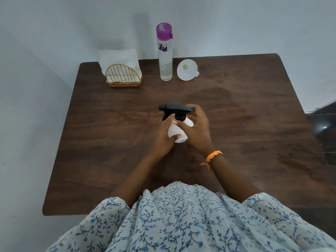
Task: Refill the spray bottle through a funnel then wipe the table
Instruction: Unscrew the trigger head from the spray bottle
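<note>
A person in a blue-flowered white top stands at a dark wooden desk [236, 110]. Both hands hold a white spray bottle [177, 130] with a black trigger head at the desk's middle. The left hand [163, 137] wraps the bottle's body; the right hand [197, 130], with an orange wristband [213, 155], curls round its neck. At the far edge stand a gold wire napkin holder [123, 76] with white napkins, a tall clear bottle [165, 57] with a purple cap, and a white funnel [187, 70].

1. A dark brown wooden table [236, 110] with rounded corners stands against pale, blue-grey walls [54, 24]
2. Dark glossy floor [323, 128] shows at right, catching a small glint of light
</note>
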Demonstrator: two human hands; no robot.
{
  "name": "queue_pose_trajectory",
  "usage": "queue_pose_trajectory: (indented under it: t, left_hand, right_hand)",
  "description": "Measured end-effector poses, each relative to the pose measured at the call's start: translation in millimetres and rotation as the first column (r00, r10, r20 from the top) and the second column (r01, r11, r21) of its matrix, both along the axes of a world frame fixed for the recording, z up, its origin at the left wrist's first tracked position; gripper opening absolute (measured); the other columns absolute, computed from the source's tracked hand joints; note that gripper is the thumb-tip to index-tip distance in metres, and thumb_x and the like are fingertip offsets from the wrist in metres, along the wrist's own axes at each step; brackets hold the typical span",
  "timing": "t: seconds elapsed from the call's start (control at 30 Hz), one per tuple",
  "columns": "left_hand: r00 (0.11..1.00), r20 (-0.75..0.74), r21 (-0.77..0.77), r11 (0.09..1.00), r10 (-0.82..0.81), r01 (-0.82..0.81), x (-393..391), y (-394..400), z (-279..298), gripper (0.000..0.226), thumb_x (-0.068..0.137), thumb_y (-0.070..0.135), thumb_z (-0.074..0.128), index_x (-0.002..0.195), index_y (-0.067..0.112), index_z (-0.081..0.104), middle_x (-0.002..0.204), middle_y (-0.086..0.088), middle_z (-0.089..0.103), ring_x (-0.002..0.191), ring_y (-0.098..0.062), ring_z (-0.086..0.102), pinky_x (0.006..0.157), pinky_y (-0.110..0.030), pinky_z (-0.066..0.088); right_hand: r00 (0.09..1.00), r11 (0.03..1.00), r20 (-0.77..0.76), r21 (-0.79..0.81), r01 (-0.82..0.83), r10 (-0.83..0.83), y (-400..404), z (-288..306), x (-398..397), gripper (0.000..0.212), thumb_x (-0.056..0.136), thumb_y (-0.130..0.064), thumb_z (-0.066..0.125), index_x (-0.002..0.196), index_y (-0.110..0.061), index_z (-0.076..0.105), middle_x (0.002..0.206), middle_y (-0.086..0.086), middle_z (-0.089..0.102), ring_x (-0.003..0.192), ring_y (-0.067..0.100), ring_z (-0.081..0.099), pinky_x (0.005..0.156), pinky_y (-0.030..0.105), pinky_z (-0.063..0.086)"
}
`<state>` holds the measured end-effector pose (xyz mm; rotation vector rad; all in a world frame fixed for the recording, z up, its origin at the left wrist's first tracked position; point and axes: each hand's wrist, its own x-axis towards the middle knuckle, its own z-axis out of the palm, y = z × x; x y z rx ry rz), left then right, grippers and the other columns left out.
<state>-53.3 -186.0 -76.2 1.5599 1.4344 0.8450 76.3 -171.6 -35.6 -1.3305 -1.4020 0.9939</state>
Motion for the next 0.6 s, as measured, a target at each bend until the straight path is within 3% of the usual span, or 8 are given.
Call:
queue_pose_trajectory:
  t: [0.13,0.23,0.33,0.4,0.5,0.57,0.6]
  left_hand:
    - [1.000,0.017,-0.030,0.999,-0.015,0.016,-1.5,0.7,-4.7,0.067,0.081,0.020,0.062,0.141,0.009,0.034,0.148,0.002,0.031,0.137,-0.008,0.025,0.108,-0.016,0.023]
    - [0.999,0.026,-0.026,0.999,-0.028,0.029,-2.8,-0.2,-9.7,0.059,0.082,0.020,0.062,0.136,0.012,0.039,0.150,0.000,0.031,0.139,-0.010,0.025,0.110,-0.020,0.024]
    - [1.000,0.022,-0.021,1.000,-0.016,0.017,-3.9,-1.7,-9.3,0.057,0.084,0.012,0.063,0.135,0.006,0.039,0.142,0.010,0.030,0.134,0.002,0.020,0.109,-0.012,0.019]
    - [1.000,0.021,-0.027,0.999,-0.018,0.018,-4.3,-0.9,-7.9,0.056,0.084,0.010,0.063,0.135,0.004,0.039,0.140,0.011,0.032,0.134,-0.003,0.021,0.112,-0.023,0.022]
    - [0.999,0.007,-0.044,0.998,-0.049,0.049,-4.5,-0.6,-7.8,0.061,0.082,0.022,0.061,0.136,0.004,0.038,0.149,-0.004,0.033,0.137,-0.013,0.027,0.111,-0.033,0.029]
    - [0.998,-0.010,-0.055,0.997,-0.055,0.055,-4.6,-0.6,-9.7,0.063,0.082,0.025,0.059,0.137,0.004,0.037,0.150,-0.008,0.033,0.136,-0.012,0.029,0.111,-0.027,0.031]
    - [0.998,-0.010,-0.075,0.995,-0.060,0.059,-4.6,-0.6,-8.7,0.062,0.083,0.023,0.059,0.138,0.005,0.036,0.150,-0.008,0.031,0.134,-0.009,0.027,0.108,-0.016,0.030]
  right_hand:
    - [0.999,0.999,0.019,0.033,0.040,-0.041,4.0,4.1,-4.7,0.035,0.069,-0.019,0.081,0.096,-0.017,0.058,0.095,0.000,0.064,0.092,0.013,0.062,0.084,0.023,0.051]
    - [0.999,0.999,0.014,0.033,0.041,-0.041,3.6,3.9,-1.8,0.033,0.069,-0.019,0.081,0.095,-0.016,0.061,0.094,-0.001,0.067,0.091,0.012,0.063,0.082,0.027,0.053]
    - [0.999,0.999,0.028,0.030,0.035,-0.036,3.5,4.3,1.5,0.031,0.069,-0.020,0.080,0.094,-0.019,0.062,0.093,-0.003,0.067,0.092,0.012,0.063,0.082,0.032,0.053]
    - [0.999,0.999,0.034,0.032,0.027,-0.028,3.7,5.2,3.3,0.030,0.070,-0.021,0.080,0.095,-0.018,0.063,0.093,-0.004,0.068,0.092,0.011,0.063,0.082,0.033,0.053]
    - [0.999,1.000,0.044,0.022,-0.018,0.017,4.6,5.4,6.7,0.028,0.072,-0.021,0.078,0.096,-0.021,0.063,0.093,-0.011,0.067,0.092,0.006,0.062,0.082,0.032,0.053]
    - [0.998,0.998,0.030,-0.005,-0.058,0.058,5.0,4.0,8.8,0.026,0.074,-0.020,0.076,0.097,-0.021,0.063,0.095,-0.012,0.066,0.095,0.006,0.061,0.083,0.035,0.053]
    - [0.996,0.996,0.021,-0.016,-0.084,0.085,6.1,3.5,10.2,0.026,0.075,-0.020,0.075,0.099,-0.019,0.063,0.097,-0.009,0.067,0.097,0.009,0.062,0.085,0.038,0.053]
